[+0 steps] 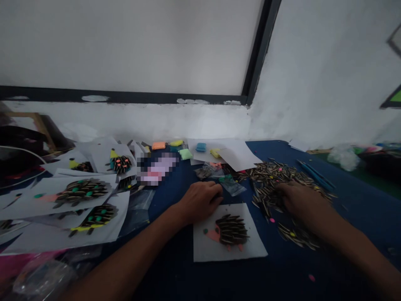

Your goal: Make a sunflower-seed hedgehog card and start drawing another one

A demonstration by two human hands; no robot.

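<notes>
A white sheet (200,251) lies before me with a hedgehog picture (233,230) on it: striped sunflower seeds form its spines, with a pink clay snout and feet and a dark nose. My left hand (200,202) rests at the sheet's upper left edge, fingers curled under. Whatever may be inside that hand is hidden. On the right, my right hand (293,200) reaches into a heap of sunflower seeds (272,171), its fingers bent together and the tips out of sight. A smaller cluster of sunflower seeds (296,236) lies just below that hand.
Several finished hedgehog sheets (84,192) overlap at the left. Clay packets in orange (158,145), green (186,154) and blue (201,146) sit at the back near white paper (239,154). A blue pen-like tool (316,175) lies beyond the seeds. Plastic wrapping (44,276) is at lower left.
</notes>
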